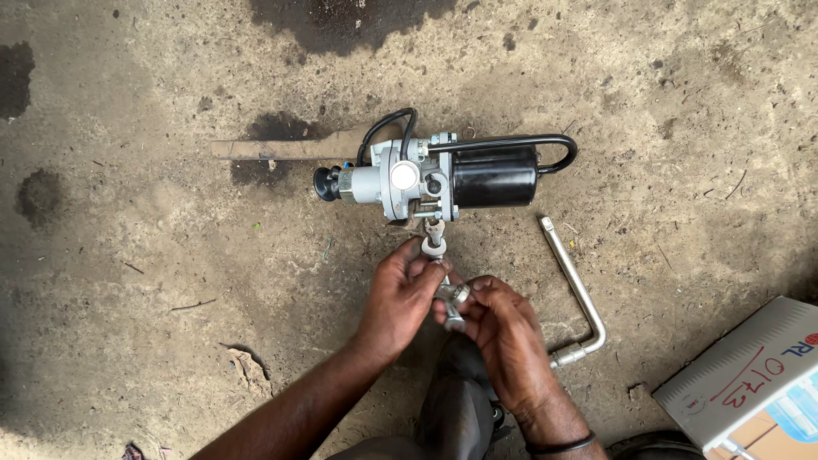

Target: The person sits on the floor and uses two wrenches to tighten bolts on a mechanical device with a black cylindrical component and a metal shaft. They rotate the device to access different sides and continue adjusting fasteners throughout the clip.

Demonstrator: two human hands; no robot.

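Seen from above on a stained dirt floor (128,281): a clutch booster assembly (443,175), lying on its side, with a black cylinder (494,176) to the right, a silver-grey valve body (400,179) in the middle and a black rubber cap (325,183) at the left end. Looped over the top, a thin black hose (388,123); arched from the valve body over and around the cylinder's right end, a thicker black pipe (511,141). Behind the assembly, flat on the floor, a narrow wooden strip (281,149). Jutting down from the valve body, a small metal fitting (434,237). Left hand (400,298) just below that fitting, fingers (426,268) curled closed around a slim metal part touching its lower end. Right hand (503,328) beside and touching the left, fingers (477,294) pinched shut on a small silver nut-like piece (456,296); a black band (562,445) around the wrist. To the right, well apart from the hands, an L-shaped silver socket wrench (579,294) lying on the floor. In the lower right corner, partly cut off, a pale grey cardboard box (750,375), tilted, with red handwriting, a red and blue printed mark near its right edge and a small round emblem low on its face.
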